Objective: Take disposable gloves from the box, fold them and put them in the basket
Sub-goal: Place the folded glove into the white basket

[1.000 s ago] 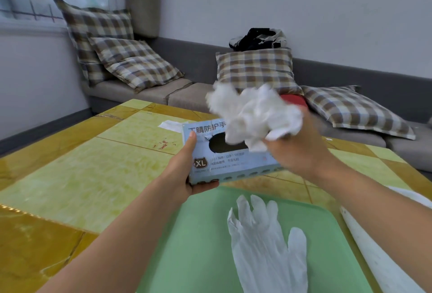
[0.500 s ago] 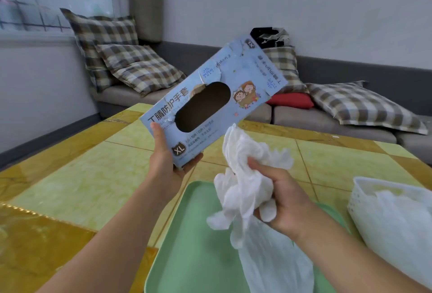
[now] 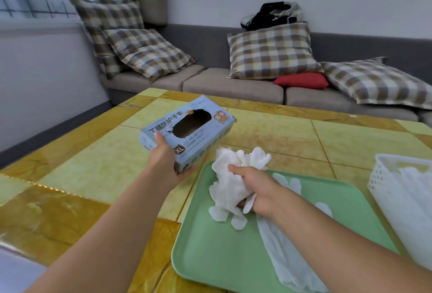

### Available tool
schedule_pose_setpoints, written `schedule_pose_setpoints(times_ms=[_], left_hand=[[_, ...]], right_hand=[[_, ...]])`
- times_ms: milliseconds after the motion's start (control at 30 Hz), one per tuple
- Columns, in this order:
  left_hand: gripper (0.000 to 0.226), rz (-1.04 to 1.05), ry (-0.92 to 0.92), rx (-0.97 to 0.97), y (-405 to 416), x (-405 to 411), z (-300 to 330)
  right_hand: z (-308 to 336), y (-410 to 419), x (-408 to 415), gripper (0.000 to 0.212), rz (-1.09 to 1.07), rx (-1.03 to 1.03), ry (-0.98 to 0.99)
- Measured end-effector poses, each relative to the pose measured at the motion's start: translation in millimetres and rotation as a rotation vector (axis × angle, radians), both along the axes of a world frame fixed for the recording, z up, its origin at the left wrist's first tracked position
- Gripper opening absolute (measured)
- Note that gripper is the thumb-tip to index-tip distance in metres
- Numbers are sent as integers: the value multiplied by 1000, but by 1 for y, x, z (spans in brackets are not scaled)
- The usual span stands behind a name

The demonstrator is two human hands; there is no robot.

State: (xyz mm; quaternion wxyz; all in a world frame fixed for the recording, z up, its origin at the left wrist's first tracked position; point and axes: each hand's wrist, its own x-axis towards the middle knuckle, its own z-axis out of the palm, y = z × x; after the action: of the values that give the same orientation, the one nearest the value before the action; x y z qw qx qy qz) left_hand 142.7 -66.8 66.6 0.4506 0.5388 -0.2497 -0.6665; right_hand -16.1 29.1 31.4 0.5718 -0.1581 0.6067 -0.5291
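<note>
Right hand fingers curl round a crumpled wad of gloves, low over the tray. Left hand grips the box by its near end, thumb on top, box tilted above the bench. One glove lies flat on the tray under the right forearm. Basket at right edge, just beside the tray, gloves inside.
</note>
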Motion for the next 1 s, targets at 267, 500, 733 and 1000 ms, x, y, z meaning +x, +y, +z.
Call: schedule_pose_setpoints(times_ms=[267,500,733,1000], left_hand=[[59,103,-65,178,-2,10,-2],[54,68,-443,83,-10,17,-8],[88,-458,-889,-820,56,5,4],[113,-1097,-1285,-920,54,-24,-36]], right_hand=[[2,-7,-1,60,-14,85,352],[13,-2,8,60,92,102,348],[48,6,3,62,400,199,470],[54,28,-32,30,420,146,596]])
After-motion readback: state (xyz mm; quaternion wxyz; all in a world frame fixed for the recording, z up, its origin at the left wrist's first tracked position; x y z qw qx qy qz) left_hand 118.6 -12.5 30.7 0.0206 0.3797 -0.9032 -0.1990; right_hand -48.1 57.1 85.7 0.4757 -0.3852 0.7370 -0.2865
